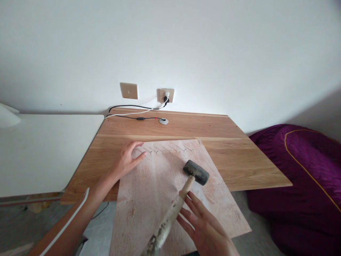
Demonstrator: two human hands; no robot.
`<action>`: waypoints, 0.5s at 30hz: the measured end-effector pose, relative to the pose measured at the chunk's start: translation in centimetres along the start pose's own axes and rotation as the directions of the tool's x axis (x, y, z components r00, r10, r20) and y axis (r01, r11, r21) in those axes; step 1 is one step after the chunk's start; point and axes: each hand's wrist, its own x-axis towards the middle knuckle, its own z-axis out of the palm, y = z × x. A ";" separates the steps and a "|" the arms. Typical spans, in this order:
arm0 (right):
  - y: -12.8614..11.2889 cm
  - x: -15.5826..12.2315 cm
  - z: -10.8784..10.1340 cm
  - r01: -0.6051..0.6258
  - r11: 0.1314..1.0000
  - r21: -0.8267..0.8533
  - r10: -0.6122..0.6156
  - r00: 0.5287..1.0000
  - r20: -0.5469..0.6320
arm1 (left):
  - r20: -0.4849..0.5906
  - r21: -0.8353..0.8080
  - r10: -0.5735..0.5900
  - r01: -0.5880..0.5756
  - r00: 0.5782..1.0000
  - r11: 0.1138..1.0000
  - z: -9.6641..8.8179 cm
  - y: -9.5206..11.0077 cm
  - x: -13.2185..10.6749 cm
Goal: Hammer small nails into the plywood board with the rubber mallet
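My left hand [129,159] lies at the far left corner of a pale wooden board [149,199]. Its thumb and fingers are apart, with the thumb tip on the board's surface. A row of several small nails [171,151] runs along the board's far edge, just right of that hand. My right hand [204,222] supports a rubber mallet [166,222] by its worn, paint-stained handle, fingers against its right side. The black mallet head rests over or just above the right part of the board; I cannot tell whether it touches.
Beneath the board is a brown wooden desk [239,160] against the wall. A white table [48,149] adjoins it on the left. Cables [133,113] run from a wall socket [162,95] to a round grommet [163,121]. Purple fabric [282,177] bulges at the right.
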 end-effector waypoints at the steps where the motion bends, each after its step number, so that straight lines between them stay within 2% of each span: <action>1: 0.0 -0.3 0.1 -0.001 1.000 -0.007 0.001 1.000 0.004 | 0.004 0.008 -0.003 0.003 1.000 1.000 0.0 0.0 0.0; 4: -0.5 -1.1 0.2 0.022 0.994 -0.107 -0.019 0.999 0.027 | 0.008 0.040 0.010 -0.010 1.000 0.999 -0.2 0.0 0.2; 6: -1.1 -1.4 -0.1 0.070 0.963 -0.262 -0.056 0.997 0.061 | -0.008 0.082 0.021 -0.020 1.000 0.996 -0.2 0.1 0.3; 8: -1.6 -1.5 -1.0 0.193 0.851 -0.488 -0.154 0.981 0.119 | -0.036 0.137 0.012 -0.007 0.999 0.991 -0.4 0.2 -0.1; 9: -1.8 -1.4 -1.6 0.292 0.738 -0.609 -0.239 0.956 0.168 | -0.057 0.161 0.000 0.010 0.998 0.987 -0.5 0.4 -0.6; 10: -1.9 -1.2 -2.4 0.406 0.572 -0.712 -0.345 0.907 0.241 | -0.076 0.180 -0.018 0.031 0.997 0.983 -0.6 0.7 -1.3; 11: -1.9 -0.9 -3.2 0.518 0.358 -0.777 -0.443 0.827 0.346 | -0.096 0.192 -0.035 0.053 0.995 0.980 -0.7 1.1 -2.1; 12: -1.9 -0.6 -4.0 0.608 0.114 -0.786 -0.501 0.719 0.483 | -0.110 0.201 -0.049 0.070 0.993 0.977 -0.8 1.5 -3.1; 13: -1.9 -0.2 -4.8 0.670 -0.127 -0.731 -0.492 0.598 0.633 | -0.103 0.215 -0.066 0.087 0.992 0.973 -0.9 2.1 -4.1; 14: -1.9 0.3 -5.5 0.714 -0.326 -0.620 -0.408 0.485 0.773 | -0.100 0.232 -0.074 0.096 0.992 0.968 -1.0 2.7 -5.1; 15: -1.9 0.8 -6.0 0.729 -0.474 -0.493 -0.307 0.388 0.869 | -0.076 0.246 -0.077 0.093 0.994 0.965 -1.0 3.3 -5.9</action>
